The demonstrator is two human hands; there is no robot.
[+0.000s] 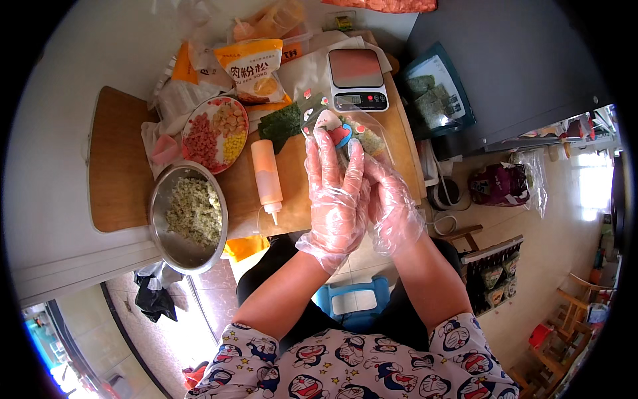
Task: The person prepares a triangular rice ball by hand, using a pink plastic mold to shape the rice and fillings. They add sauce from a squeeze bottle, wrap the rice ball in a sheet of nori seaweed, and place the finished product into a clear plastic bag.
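Note:
A clear printed plastic bag [344, 132], with rice and other food showing through it, lies between my hands above the board. My left hand [334, 204], in a clear disposable glove, rests its extended fingers along the bag's near part. My right hand [394, 209], gloved the same way, presses against the left one with its fingers at the bag's lower edge, partly hidden. Dark green seaweed sheets [279, 124] lie just left of the bag. Nearer me is a squeeze bottle [266, 174] of orange sauce, its white nozzle pointing toward me.
A steel bowl [155, 209] of mixed rice overhangs the front left of the wooden worktop [244, 209]. Behind it is a plate [185, 139] of diced pink and yellow fillings. A kitchen scale [356, 70], a pork floss packet [254, 75] and a seaweed pack [433, 92] stand farther back.

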